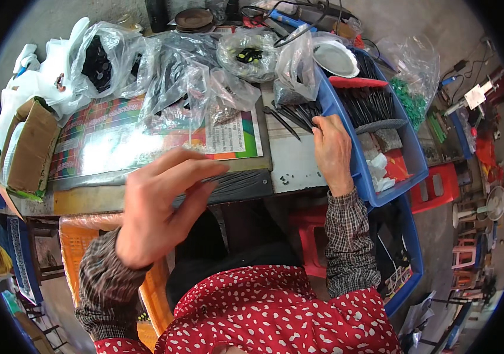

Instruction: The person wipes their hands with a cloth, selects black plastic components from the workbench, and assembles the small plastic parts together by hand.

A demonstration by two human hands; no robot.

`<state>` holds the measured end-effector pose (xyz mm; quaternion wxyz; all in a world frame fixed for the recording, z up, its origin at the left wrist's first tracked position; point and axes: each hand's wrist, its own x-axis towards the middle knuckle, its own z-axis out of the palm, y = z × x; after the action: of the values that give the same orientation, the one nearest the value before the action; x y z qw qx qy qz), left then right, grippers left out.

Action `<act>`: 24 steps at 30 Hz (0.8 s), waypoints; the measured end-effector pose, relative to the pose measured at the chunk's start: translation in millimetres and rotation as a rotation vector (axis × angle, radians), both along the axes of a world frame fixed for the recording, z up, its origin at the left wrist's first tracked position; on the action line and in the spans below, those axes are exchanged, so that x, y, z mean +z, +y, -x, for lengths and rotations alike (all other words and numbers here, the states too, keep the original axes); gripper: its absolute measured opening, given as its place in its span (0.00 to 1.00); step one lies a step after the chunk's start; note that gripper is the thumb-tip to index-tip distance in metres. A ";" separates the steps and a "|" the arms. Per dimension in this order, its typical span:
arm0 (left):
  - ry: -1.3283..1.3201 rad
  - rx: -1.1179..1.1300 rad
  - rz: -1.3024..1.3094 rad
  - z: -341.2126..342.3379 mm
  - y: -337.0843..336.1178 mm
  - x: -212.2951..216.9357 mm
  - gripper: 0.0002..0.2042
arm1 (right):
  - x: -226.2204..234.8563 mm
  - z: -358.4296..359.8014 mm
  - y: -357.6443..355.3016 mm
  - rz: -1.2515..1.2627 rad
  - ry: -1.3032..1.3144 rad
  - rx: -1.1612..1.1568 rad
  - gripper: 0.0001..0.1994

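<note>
Touching the black sticks (297,120) on the counter (290,158) beside the blue bin (362,171), apparently laid there for easy reach, the curled right hand (332,148) hides whether it grips any, while the left hand (160,203) hovers half-open, nothing visible in it.

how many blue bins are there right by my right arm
2: a divided blue bin beside your right hand, and a lower blue bin beneath it, partly covered. Any others underneath would be hidden.
</note>
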<state>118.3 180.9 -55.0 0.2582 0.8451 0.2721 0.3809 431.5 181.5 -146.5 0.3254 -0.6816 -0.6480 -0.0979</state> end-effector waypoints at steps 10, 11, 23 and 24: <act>0.240 -0.150 -0.151 -116.2 80.4 -74.1 0.16 | -1.7 1.8 -29.0 0.012 0.147 -0.036 0.11; 0.284 -0.160 -0.145 -124.7 84.6 -76.5 0.16 | -1.6 2.1 -30.2 0.022 0.139 -0.043 0.11; 0.345 -0.111 -0.268 -176.0 106.5 -98.4 0.15 | -17.9 1.1 -26.9 0.015 0.174 -0.120 0.14; 0.339 -0.106 -0.258 -178.7 106.8 -100.0 0.15 | -18.5 1.1 -21.8 -0.006 0.126 -0.151 0.13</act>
<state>297.0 287.6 -155.0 0.1182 0.9362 0.2160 0.2509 430.4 159.7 -165.1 0.3593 -0.7322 -0.5729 -0.0810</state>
